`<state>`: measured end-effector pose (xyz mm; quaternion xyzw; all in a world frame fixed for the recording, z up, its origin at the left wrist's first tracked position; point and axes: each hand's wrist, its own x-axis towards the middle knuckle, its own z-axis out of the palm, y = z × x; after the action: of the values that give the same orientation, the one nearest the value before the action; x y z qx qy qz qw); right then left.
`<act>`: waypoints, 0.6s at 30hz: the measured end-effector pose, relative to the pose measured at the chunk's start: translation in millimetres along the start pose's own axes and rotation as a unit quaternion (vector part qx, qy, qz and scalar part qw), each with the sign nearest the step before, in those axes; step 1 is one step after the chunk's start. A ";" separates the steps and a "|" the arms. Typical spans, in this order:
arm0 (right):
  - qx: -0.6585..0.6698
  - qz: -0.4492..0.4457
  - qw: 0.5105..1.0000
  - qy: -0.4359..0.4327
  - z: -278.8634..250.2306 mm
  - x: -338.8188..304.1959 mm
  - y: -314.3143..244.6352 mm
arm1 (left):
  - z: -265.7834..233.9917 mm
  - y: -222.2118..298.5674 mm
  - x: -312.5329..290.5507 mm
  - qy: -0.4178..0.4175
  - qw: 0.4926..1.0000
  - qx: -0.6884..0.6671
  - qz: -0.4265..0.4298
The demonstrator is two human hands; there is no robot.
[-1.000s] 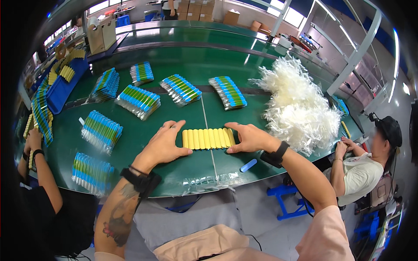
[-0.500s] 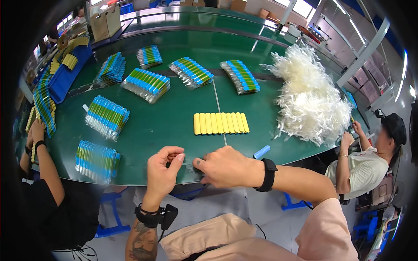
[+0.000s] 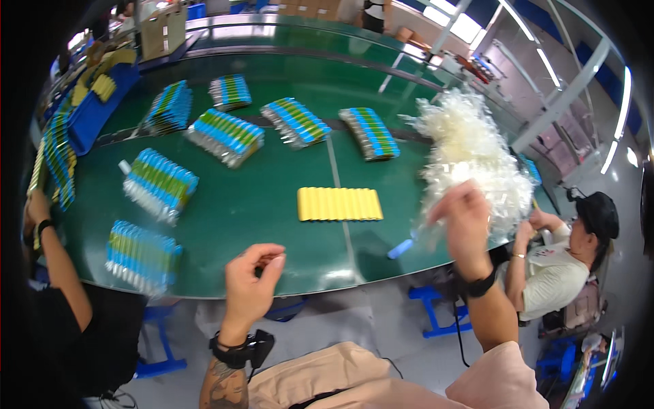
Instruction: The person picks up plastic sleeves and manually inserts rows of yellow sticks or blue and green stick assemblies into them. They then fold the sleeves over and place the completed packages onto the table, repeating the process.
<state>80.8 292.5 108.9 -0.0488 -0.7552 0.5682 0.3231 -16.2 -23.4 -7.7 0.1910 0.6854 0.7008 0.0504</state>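
My left hand (image 3: 251, 285) hovers over the table's near edge, its fingers curled in to meet the thumb, and no thing shows between them. Blurred by motion, my right hand (image 3: 464, 221) is at the near left side of a heap of clear plastic sleeves (image 3: 470, 153); whether it grips one cannot be seen. A row of yellow round-ended flat sticks (image 3: 340, 204) lies side by side on the green table, between and beyond my hands. Below my right hand, near the table edge, lies a single blue flat stick (image 3: 401, 249).
Several bundles of blue-and-green sleeved sticks (image 3: 161, 184) lie in an arc across the green table (image 3: 272, 180). At far left stands a blue bin (image 3: 102, 116) with yellow pieces. One person's arm (image 3: 65, 266) works at left; another person (image 3: 555, 262) sits at right.
My right hand has swung from beside my left hand out to the right, to the sleeve heap. My left hand stays near its place, fingertips closer together. The view has shifted slightly.
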 end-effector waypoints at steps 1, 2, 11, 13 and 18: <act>0.028 -0.026 0.998 0.054 -31.5 26.0 -17.6 | -1.1 -3.2 -0.5 0.002 1.000 -0.009 0.000; 0.038 -0.045 0.993 0.103 -54.1 48.3 -36.2 | -4.0 -2.8 -1.5 0.002 1.000 -0.008 0.003; -0.587 -0.234 0.756 0.169 -182.3 121.5 -40.9 | -11.0 1.5 -7.9 -0.008 0.999 0.053 0.002; -0.600 -0.058 0.797 -0.047 -193.3 102.0 35.3 | -3.0 11.4 -2.3 -0.032 0.997 0.060 0.031; -0.763 -0.109 0.635 -0.054 -129.0 59.2 63.7 | -3.6 9.8 -0.5 -0.042 0.997 0.051 0.047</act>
<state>85.6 447.5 96.6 -0.1646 -0.9359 -0.2477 0.1886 -15.1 -27.5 1.9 0.2549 0.7078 0.6579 0.0362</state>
